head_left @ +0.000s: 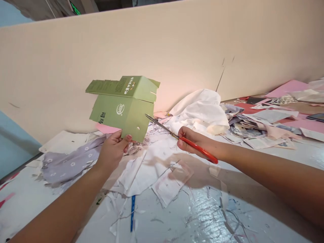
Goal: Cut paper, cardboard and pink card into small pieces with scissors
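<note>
My left hand [115,146] grips the lower edge of a green printed cardboard box [134,111], unfolded and held up with ragged edges. A strip of pink paper [107,128] shows at that edge, beside my fingers. In my right hand [189,138] is a pair of scissors [199,151] with red handles. The blades look closed, and their tip points left, in front of or against the right part of the cardboard; I cannot tell whether they touch. Part of the handles is hidden in my fingers.
White cloth [202,109] and loose paper scraps [167,182] cover much of the table [177,222]. A lilac flowered cloth [73,162] lies at left, a blue strip [132,214] in front. Stacked papers [260,128] are on the right. A beige partition [177,44] stands behind.
</note>
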Demonstrator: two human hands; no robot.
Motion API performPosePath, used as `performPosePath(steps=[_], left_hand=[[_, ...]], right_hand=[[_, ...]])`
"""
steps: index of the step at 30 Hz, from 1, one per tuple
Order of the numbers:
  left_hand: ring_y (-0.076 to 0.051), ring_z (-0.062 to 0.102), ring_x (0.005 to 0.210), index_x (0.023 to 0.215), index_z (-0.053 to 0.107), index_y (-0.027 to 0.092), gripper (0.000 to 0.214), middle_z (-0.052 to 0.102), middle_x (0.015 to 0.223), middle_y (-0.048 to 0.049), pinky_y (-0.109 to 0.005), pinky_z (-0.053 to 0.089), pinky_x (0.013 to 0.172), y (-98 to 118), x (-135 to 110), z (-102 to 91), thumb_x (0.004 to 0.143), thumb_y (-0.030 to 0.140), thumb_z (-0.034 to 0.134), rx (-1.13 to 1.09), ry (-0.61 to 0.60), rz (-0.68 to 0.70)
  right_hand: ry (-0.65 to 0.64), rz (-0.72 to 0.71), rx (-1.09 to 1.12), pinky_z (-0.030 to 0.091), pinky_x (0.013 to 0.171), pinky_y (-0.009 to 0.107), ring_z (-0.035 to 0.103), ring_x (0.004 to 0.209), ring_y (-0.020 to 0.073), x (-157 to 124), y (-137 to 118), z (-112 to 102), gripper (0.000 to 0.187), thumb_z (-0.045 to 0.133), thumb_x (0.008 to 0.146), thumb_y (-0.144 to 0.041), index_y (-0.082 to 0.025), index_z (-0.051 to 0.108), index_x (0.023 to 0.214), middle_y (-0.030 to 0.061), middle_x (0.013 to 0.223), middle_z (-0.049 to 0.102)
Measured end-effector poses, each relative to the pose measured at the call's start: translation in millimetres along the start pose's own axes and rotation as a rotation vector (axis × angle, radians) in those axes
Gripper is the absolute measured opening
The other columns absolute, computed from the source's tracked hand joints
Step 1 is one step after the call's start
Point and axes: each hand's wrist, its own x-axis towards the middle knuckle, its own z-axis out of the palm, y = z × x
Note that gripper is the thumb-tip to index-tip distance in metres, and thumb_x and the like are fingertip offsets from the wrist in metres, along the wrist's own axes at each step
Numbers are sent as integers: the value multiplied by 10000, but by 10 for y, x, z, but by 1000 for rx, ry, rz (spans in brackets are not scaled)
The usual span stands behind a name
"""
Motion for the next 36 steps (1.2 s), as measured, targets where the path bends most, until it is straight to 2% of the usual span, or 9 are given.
performPosePath(steps=[4, 9, 14, 17, 21, 28, 32, 36], left_hand=[[-44, 314, 414, 802, 583, 178, 185, 551, 621, 19, -198, 235, 391, 44, 9, -27, 717, 342, 598, 31, 29, 96], [-47, 316, 406, 863, 584, 185, 220, 509, 590, 35, -199, 229, 378, 81, 36, -57, 702, 333, 612, 8, 110, 140], [-37, 303, 416, 907, 568, 206, 198, 499, 640, 37, -190, 245, 387, 151, -10, -29, 735, 303, 579, 21, 79, 170], [-44, 324, 421, 888, 557, 205, 182, 499, 630, 34, -184, 270, 385, 181, -72, 35, 741, 312, 566, 67, 68, 179], [-49, 339, 419, 823, 549, 194, 156, 486, 599, 35, -180, 286, 384, 198, -163, 120, 746, 330, 555, 140, 54, 170], [-69, 373, 422, 829, 549, 208, 176, 473, 542, 44, -192, 316, 405, 195, -260, 191, 765, 371, 523, 255, 44, 147], [-71, 369, 411, 847, 553, 205, 186, 440, 491, 59, -190, 314, 406, 195, -270, 199, 768, 371, 524, 262, 42, 141], [-67, 379, 403, 903, 501, 201, 232, 452, 490, 76, -181, 312, 399, 202, -271, 210, 735, 341, 579, 150, 78, 128]], right_hand=[[6, 10, -144, 290, 502, 231, 321, 550, 97, 2, 29, -27, 355, 536, 724, -494, -220, 321, 792, -55, 624, 386], [-8, 93, -270, 328, 521, 248, 424, 591, 136, 1, 40, -109, 398, 564, 681, -510, -219, 373, 874, -11, 683, 511], [-90, 163, -345, 365, 543, 276, 502, 634, 187, -31, -13, -82, 464, 584, 649, -527, -222, 393, 942, 38, 754, 581], [-63, 161, -340, 359, 524, 273, 486, 614, 184, -32, -37, -43, 436, 579, 647, -533, -224, 411, 906, 23, 696, 570], [-77, 90, -297, 338, 513, 250, 445, 601, 153, -23, -29, -32, 379, 588, 649, -505, -228, 442, 863, -10, 672, 526], [-40, 57, -259, 295, 484, 223, 416, 572, 122, -4, 18, 15, 336, 616, 630, -485, -216, 481, 780, -35, 643, 486], [-32, 59, -239, 288, 492, 224, 421, 566, 119, 6, 34, 35, 330, 616, 629, -486, -208, 492, 757, -37, 624, 484], [-14, 46, -248, 280, 487, 223, 413, 554, 115, 16, 53, 37, 328, 630, 613, -479, -208, 492, 734, -43, 607, 464]])
